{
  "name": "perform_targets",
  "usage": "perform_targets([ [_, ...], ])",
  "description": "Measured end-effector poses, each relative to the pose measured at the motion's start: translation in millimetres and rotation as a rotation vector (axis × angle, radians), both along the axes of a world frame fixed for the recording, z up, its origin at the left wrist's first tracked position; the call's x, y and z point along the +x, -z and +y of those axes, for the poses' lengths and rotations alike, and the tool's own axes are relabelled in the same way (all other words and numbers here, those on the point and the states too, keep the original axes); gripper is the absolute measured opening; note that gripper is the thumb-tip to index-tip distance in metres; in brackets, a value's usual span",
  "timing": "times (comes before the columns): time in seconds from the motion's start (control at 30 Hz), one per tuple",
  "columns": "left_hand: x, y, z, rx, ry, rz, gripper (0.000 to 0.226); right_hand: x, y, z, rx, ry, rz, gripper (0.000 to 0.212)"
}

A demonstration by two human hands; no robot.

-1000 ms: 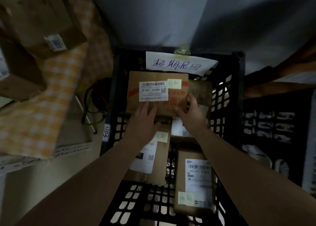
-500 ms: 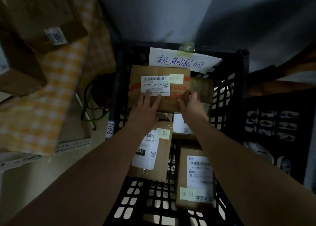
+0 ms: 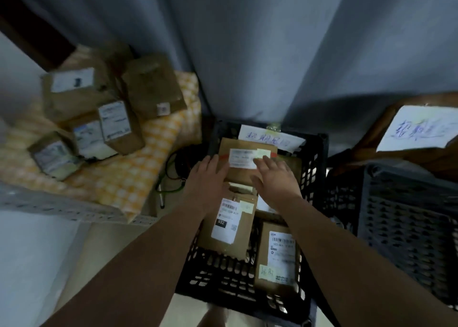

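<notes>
Boxes (image 3: 151, 89), brown and labelled, lie heaped on a yellow checked cloth (image 3: 119, 178) at far left. Cables (image 3: 174, 170) lie on the floor between that cloth and the black crate (image 3: 316, 168).

My left hand (image 3: 210, 178) rests flat against the left edge of the top parcel (image 3: 239, 175), fingers straight and close together, gripping nothing. This parcel lies at the far end of the black crate, on top of other parcels. Its white label (image 3: 241, 158) faces up, just below a handwritten sign (image 3: 285, 141) taped to the crate's back wall. My right hand (image 3: 276, 180) lies on the parcel's right half, fingers spread and straight, tips touching the label; it pinches nothing.

Nearer to me in the crate, a near-left parcel (image 3: 230, 227) and a near-right parcel (image 3: 277, 257) lie flat, labels up. A grey crate (image 3: 409, 215) stands just beside the black one at right, with a second handwritten sheet (image 3: 421, 128) beyond it. A grey curtain (image 3: 247, 54) hangs behind everything.
</notes>
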State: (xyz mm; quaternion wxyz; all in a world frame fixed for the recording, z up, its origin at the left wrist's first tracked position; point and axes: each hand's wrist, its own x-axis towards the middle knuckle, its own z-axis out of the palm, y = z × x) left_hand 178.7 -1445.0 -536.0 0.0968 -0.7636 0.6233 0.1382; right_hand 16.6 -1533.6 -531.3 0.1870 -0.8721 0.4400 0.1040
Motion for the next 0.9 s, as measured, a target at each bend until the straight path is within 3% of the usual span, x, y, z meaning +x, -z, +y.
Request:
perform_targets([
  [0.3,-43.4,-155.3,135.1,-0.178,-0.428,-0.131,0.052,-24.2,-146.3,76.5,-0.150,-0.311,-0.154,0.047],
  [0.5,-105.7,-214.4,260.2,-0.152,-0.646,-0.155,0.052,-41.7,-214.4,145.2,-0.152,-0.558,-0.152,0.047],
  [0.9,-147.9,-282.2,494.2,-0.239,-1.079,-0.310,0.053,7.3,-273.5,372.8,-0.262,-1.040,-0.518,0.037],
])
